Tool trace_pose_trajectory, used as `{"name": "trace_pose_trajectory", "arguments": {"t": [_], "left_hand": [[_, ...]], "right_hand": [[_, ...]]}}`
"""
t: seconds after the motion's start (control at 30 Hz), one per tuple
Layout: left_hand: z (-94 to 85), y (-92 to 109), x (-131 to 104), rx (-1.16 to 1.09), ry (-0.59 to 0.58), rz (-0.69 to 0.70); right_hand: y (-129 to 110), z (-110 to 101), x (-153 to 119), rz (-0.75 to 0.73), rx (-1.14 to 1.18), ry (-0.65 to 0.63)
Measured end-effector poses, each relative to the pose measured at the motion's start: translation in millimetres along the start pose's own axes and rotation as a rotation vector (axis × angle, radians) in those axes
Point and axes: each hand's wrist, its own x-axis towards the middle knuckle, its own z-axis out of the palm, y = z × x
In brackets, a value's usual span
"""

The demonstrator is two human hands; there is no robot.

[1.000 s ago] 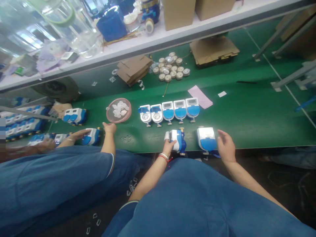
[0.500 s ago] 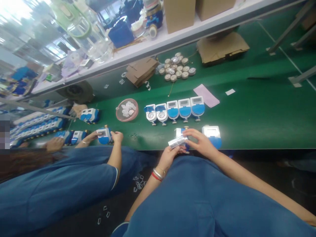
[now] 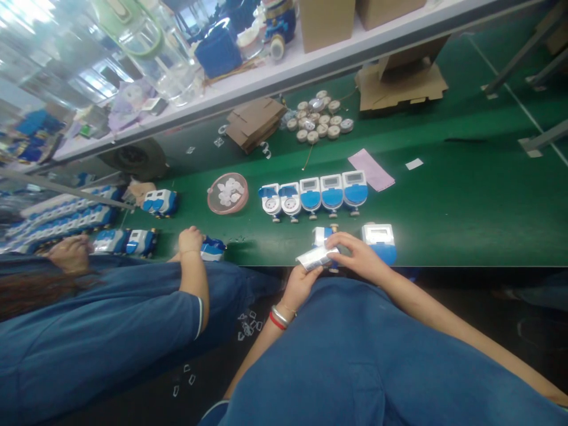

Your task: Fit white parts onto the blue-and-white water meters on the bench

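Note:
Near the table's front edge, my left hand (image 3: 302, 285) grips a shiny silver-white sheet (image 3: 314, 258) from below, its fingers partly hidden behind it. My right hand (image 3: 355, 253) pinches the sheet's right end between thumb and fingers. Just beyond the sheet lies a blue and white water meter (image 3: 320, 235), mostly covered by the sheet and my right hand. To the right of my right hand sits another water meter (image 3: 379, 239) with a blue lid. Farther back stands a row of several water meters (image 3: 310, 195); the two leftmost have raised lids and show round dials.
A pink bowl (image 3: 213, 202) of whitish pieces stands left of the row. Behind are round cream-coloured parts (image 3: 323, 121), a pink paper (image 3: 371, 170) and flattened cardboard (image 3: 255, 123). A co-worker's hand (image 3: 190, 239) is at a meter on the left. A shelf (image 3: 266, 80) runs above.
The silver-white sheet has tilted and looks wider, less rolled, shifting slightly left in my hands. On the left, the co-worker's meter has moved right and turned over, and their other hand has drawn back.

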Motion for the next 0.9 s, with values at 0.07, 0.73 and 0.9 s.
{"name": "trace_pose_trajectory", "arguments": {"t": [0.07, 0.73, 0.9], "left_hand": [[-0.5, -0.3, -0.1, 0.019, 0.01, 0.003], [5.6, -27.0, 1.7, -0.532, -0.001, -0.252], [1.4, -33.3, 1.5, -0.644, -0.004, -0.334]], "right_hand": [[0.8, -0.2, -0.6, 0.004, 0.013, -0.003], [14.1, 16.6, 4.2, -0.058, -0.219, 0.031], [24.2, 23.2, 7.4, -0.16, -0.381, -0.025]]}}
